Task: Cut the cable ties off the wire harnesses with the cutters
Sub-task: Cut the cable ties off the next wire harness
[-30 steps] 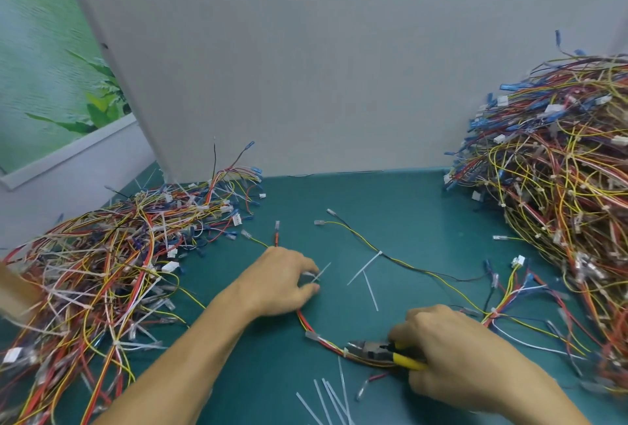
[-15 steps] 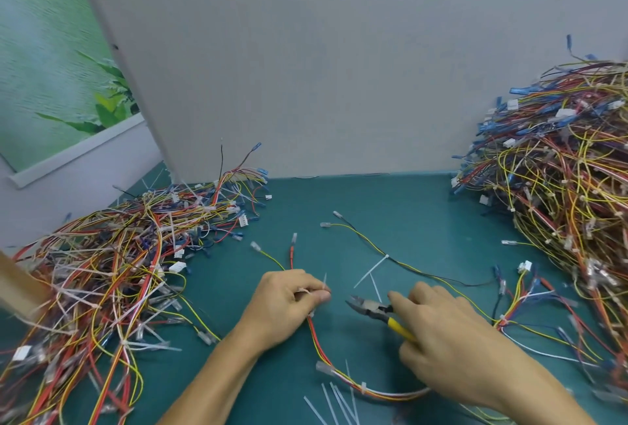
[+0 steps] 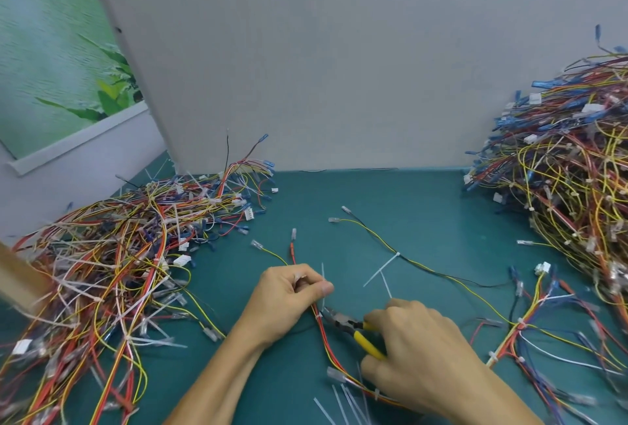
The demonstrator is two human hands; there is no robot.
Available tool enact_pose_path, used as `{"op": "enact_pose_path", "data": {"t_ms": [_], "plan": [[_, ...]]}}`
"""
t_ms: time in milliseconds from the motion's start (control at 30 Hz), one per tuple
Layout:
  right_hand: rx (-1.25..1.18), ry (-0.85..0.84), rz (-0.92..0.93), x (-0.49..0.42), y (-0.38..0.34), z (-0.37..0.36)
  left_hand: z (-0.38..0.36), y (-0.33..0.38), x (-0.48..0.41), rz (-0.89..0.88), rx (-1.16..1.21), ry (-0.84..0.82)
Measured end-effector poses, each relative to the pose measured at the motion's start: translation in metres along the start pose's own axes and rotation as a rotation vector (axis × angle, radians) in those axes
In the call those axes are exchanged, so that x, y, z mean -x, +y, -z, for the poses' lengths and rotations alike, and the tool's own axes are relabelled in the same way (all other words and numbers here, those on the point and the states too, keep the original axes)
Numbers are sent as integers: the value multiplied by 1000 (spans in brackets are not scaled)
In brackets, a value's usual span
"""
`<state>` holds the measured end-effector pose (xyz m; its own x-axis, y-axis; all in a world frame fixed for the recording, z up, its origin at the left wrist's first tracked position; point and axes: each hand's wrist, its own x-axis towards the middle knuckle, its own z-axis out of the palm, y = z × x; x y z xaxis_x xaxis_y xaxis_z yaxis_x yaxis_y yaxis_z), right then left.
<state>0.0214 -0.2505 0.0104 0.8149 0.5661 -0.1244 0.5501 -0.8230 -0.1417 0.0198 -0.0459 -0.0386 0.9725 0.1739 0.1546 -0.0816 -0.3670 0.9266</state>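
The fingers [image 3: 307,283] of the left hand [image 3: 285,302] pinch a red and yellow wire harness [image 3: 324,346] in the middle of the surface [image 3: 424,207]. The right hand [image 3: 421,356] grips the cutters [image 3: 345,324], and their tips are at a white cable tie [image 3: 319,316] on this harness.

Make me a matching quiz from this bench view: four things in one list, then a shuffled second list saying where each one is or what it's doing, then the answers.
Things
1. left hand
2. right hand
3. cutters
4. loose cut ties

Places or states
A. lying on the green mat at the near edge
B. grips the yellow handles
C. pinches the red-and-yellow harness
D. nose at a white tie on that harness

Pairs: 1-C, 2-B, 3-D, 4-A
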Motion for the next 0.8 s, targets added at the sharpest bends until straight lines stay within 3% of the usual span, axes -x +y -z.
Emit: {"op": "enact_pose_path", "data": {"t_ms": [800], "plan": [[-36, -17, 19, 1, -1, -1, 0, 0, -1, 11, -29, 16]]}}
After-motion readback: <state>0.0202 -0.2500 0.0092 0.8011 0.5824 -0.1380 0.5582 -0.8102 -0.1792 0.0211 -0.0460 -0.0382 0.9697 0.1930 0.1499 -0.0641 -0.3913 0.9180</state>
